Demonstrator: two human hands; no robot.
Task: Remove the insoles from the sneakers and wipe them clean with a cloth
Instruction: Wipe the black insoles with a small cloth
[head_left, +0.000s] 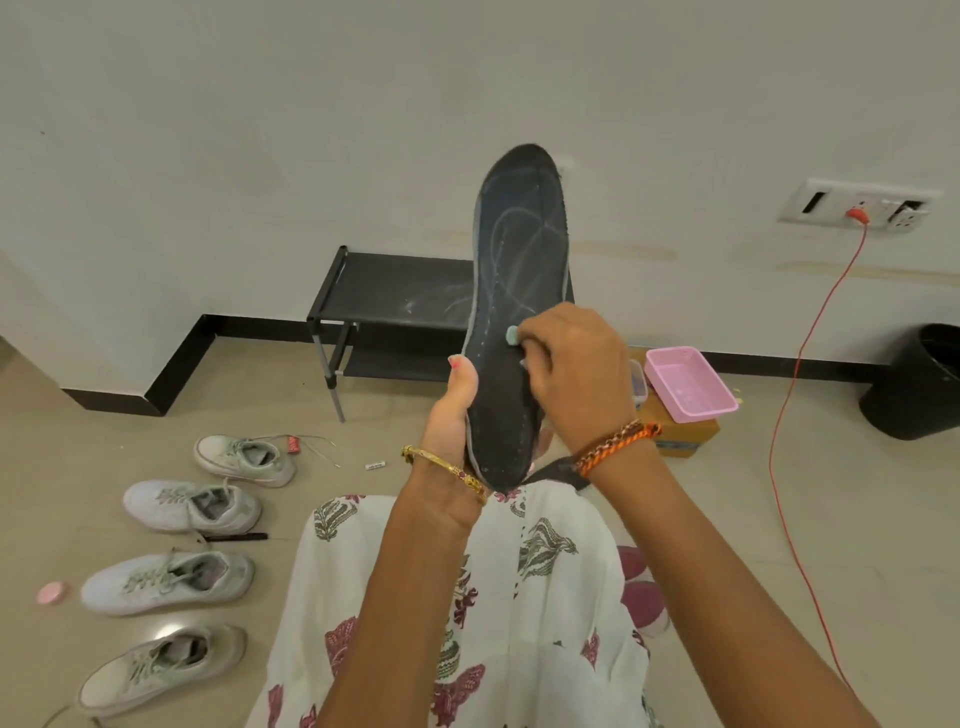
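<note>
Wiping now: left hand (453, 410) clamped around the heel end of the dark insole (519, 291), held upright at centre frame with its toe toward twelve o'clock, while right hand (571, 374) pinches a small pale cloth (513, 335) against its face. Judged mid-task, with four pale sneakers (171, 577) lined up on the floor at eight o'clock. Next, probably stroking upward over the streaked toe area, keeping firm support behind.
</note>
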